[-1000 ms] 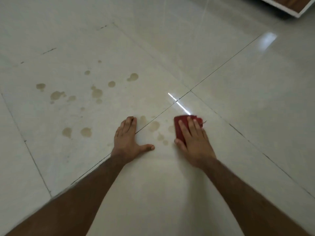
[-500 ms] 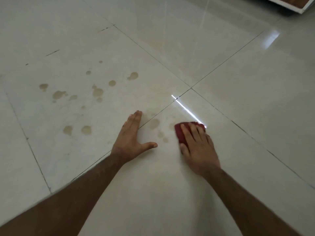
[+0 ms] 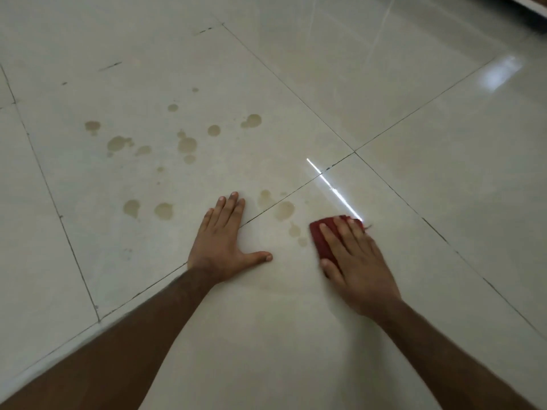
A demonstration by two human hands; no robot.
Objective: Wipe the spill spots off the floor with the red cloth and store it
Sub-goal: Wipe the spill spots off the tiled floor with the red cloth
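Observation:
My right hand point(image 3: 353, 258) lies flat with straight fingers on the red cloth point(image 3: 321, 239), pressing it to the pale tiled floor point(image 3: 444, 173); only the cloth's left and far edges show. Just left of the cloth are a few brownish spill spots point(image 3: 284, 211). Several more spots point(image 3: 187, 145) are scattered further left and away, with two point(image 3: 163, 211) left of my left hand. My left hand point(image 3: 223, 239) rests flat on the floor, fingers together and thumb spread, holding nothing.
Dark grout lines cross the floor and meet at a joint point(image 3: 354, 151) beyond the hands. A bright light streak point(image 3: 334, 189) reflects near the cloth. The edge of a piece of furniture point(image 3: 532, 2) shows at the top right corner.
My right hand has slid the red cloth slightly toward me and to the right. My left hand has straightened its fingers and stays planted on the floor.

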